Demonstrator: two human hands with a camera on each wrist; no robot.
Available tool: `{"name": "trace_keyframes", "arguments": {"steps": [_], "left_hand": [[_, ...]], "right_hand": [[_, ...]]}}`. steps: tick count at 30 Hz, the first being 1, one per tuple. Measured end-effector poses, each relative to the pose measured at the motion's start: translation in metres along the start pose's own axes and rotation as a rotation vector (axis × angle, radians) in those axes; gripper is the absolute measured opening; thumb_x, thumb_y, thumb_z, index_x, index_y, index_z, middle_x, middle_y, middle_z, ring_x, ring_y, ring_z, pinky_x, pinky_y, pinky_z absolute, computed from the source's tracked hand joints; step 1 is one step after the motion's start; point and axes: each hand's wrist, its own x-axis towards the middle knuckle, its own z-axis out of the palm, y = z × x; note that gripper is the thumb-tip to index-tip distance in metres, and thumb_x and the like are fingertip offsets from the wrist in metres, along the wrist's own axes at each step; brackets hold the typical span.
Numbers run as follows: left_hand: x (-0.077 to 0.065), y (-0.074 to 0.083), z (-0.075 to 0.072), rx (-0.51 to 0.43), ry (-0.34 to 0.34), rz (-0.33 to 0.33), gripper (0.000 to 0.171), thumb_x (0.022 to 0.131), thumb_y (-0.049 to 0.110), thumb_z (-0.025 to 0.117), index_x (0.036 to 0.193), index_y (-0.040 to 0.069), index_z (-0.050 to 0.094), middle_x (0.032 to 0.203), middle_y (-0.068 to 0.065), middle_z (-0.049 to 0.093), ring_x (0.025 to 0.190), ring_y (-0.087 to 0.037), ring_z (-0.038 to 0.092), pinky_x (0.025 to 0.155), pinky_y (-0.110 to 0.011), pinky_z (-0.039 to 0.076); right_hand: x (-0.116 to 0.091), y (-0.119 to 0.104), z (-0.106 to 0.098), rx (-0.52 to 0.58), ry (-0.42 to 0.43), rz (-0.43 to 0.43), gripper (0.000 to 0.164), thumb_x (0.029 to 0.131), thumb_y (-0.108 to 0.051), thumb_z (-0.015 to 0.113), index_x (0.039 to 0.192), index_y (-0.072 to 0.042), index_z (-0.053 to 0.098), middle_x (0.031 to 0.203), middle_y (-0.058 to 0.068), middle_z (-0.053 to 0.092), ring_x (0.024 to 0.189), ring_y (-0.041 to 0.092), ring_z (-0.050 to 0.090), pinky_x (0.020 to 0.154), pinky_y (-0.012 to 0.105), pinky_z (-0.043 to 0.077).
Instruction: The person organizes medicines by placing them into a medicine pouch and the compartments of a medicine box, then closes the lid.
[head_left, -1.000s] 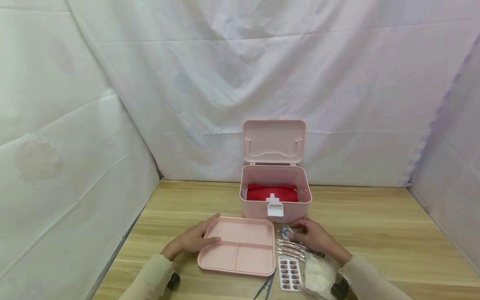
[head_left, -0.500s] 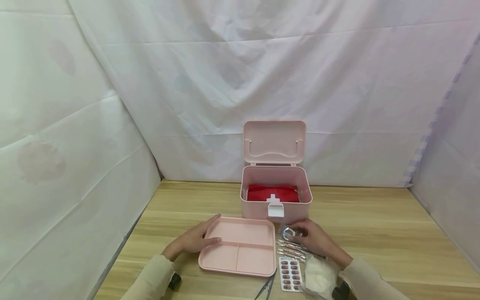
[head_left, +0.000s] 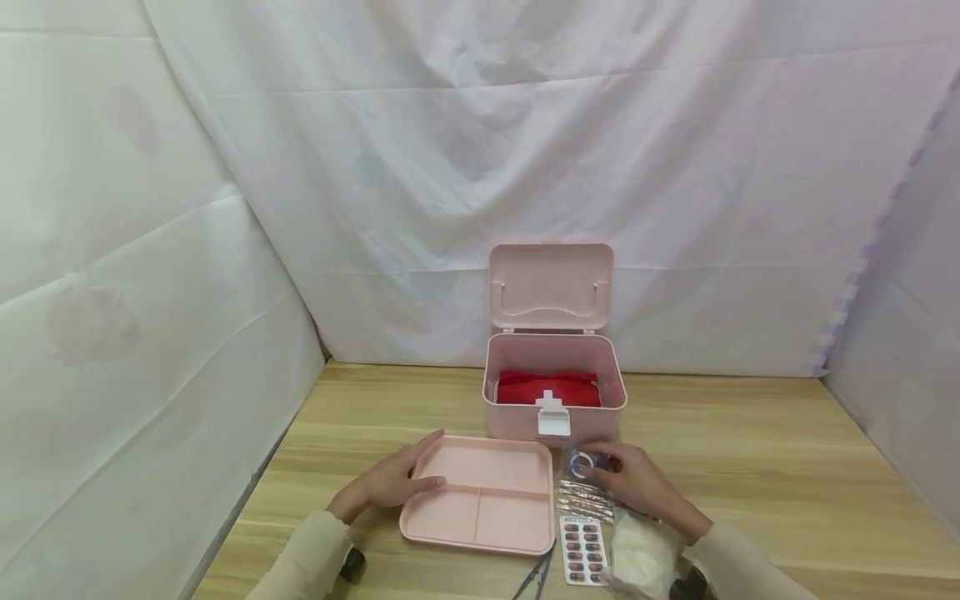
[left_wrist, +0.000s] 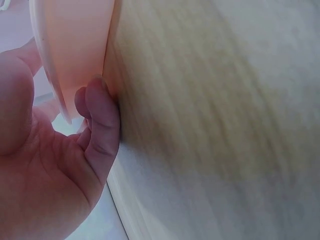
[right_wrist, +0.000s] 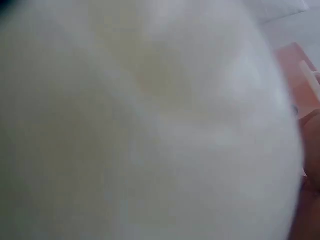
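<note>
My left hand (head_left: 393, 477) grips the left side of a shallow pink divided tray (head_left: 517, 515), thumb over the rim. In the left wrist view its fingers (left_wrist: 102, 120) curl against the tray's outer wall. On the right, my right hand (head_left: 633, 479) pinches a small clear packet with a white ring-shaped roll (head_left: 581, 464) inside, between thumb and fingers. Just below lie shiny foil-like strips (head_left: 585, 500), a blister pack of capsules (head_left: 582, 550) and a bag of white cotton-like material (head_left: 641, 557). That white bag fills most of the right wrist view.
Behind the tray stands a pink first-aid box (head_left: 510, 423), lid (head_left: 551, 287) raised, with a red zip pouch (head_left: 540, 387) inside. Grey tweezers (head_left: 534, 575) lie at the tray's near right corner. White cloth (head_left: 420, 183) hangs round the wooden table (head_left: 720, 433).
The packet under my right fingers has turned slightly, so its white ring shows more fully. My left hand keeps its place on the tray. The head view has shifted a little.
</note>
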Motion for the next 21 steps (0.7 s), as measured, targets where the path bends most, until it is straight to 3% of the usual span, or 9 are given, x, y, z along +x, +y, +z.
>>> {"name": "trace_keyframes", "arguments": {"steps": [6,11,21], "left_hand": [[0.0,0.001,0.001,-0.01,-0.003,-0.007,0.082,0.093,0.048,0.065,0.159,0.021,0.023,0.157,-0.023,0.032,0.142,-0.044,0.032,0.112,-0.065,0.025],[-0.001,0.001,0.0,-0.005,-0.002,-0.012,0.082,0.093,0.048,0.064,0.159,0.022,0.023,0.156,-0.023,0.033,0.141,-0.044,0.033,0.111,-0.065,0.026],[-0.003,0.003,0.0,-0.003,0.001,-0.02,0.081,0.093,0.049,0.065,0.159,0.024,0.024,0.15,-0.026,0.038,0.135,-0.041,0.04,0.108,-0.065,0.031]], "right_hand": [[-0.007,-0.01,-0.012,0.053,-0.005,0.033,0.039,0.086,-0.021,0.077,0.124,-0.017,0.07,0.089,-0.001,0.064,0.072,0.011,0.052,0.06,0.023,0.046],[-0.011,-0.023,-0.014,0.067,-0.033,-0.022,0.038,0.086,-0.03,0.076,0.121,-0.014,0.071,0.085,-0.002,0.06,0.075,0.011,0.05,0.062,0.023,0.045],[-0.005,-0.056,0.003,0.091,-0.121,-0.073,0.035,0.087,-0.029,0.076,0.121,-0.019,0.072,0.12,0.004,0.068,0.096,0.02,0.051,0.074,0.026,0.04]]}}
